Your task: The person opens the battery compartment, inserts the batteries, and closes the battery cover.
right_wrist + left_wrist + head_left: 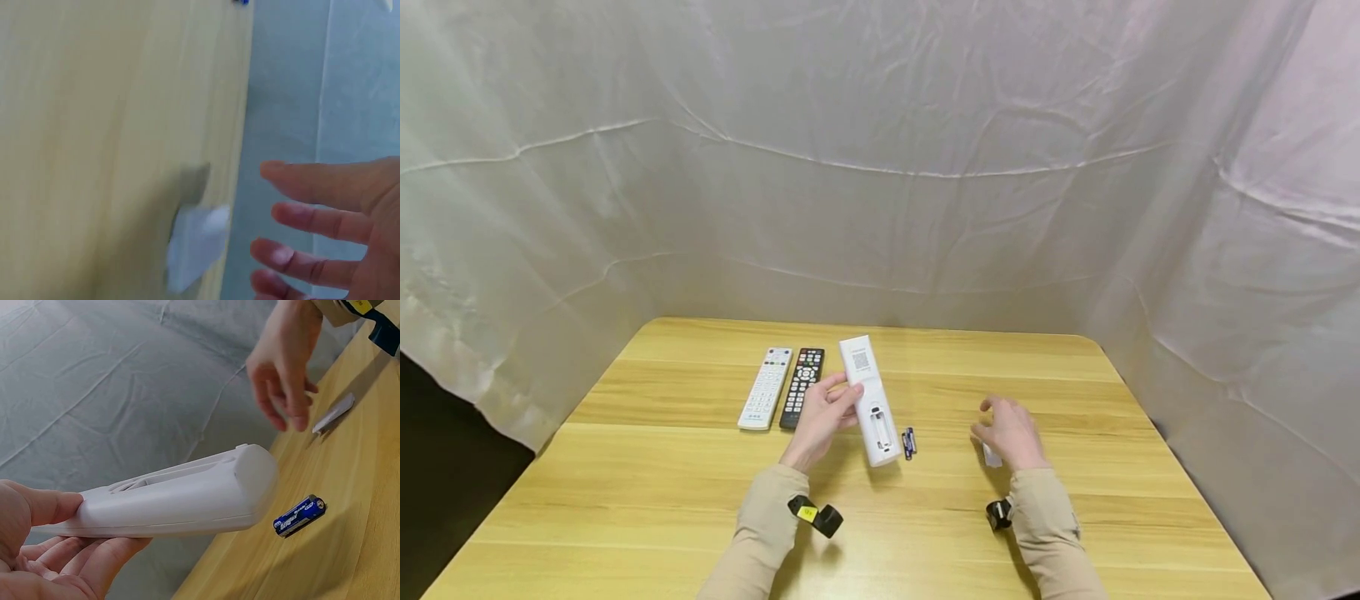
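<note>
My left hand (824,417) grips a white remote control (859,377) by its side, thumb on the back and fingers beneath. Its back faces up, with the battery compartment (882,428) uncovered. Just right of the remote, two blue batteries (909,443) lie side by side on the table. Over on the right, my right hand (1013,432) hovers above a small white battery cover (199,247). Its fingers are loosely bent and spread, with nothing between them. In the left wrist view the cover (334,414) lies on the wood, apart from the fingertips.
Left of my left hand lie a white remote (765,389) and a black remote (802,385), buttons up. Everything rests on a wooden table (647,492). Grey curtains (880,225) hang behind it and on both sides.
</note>
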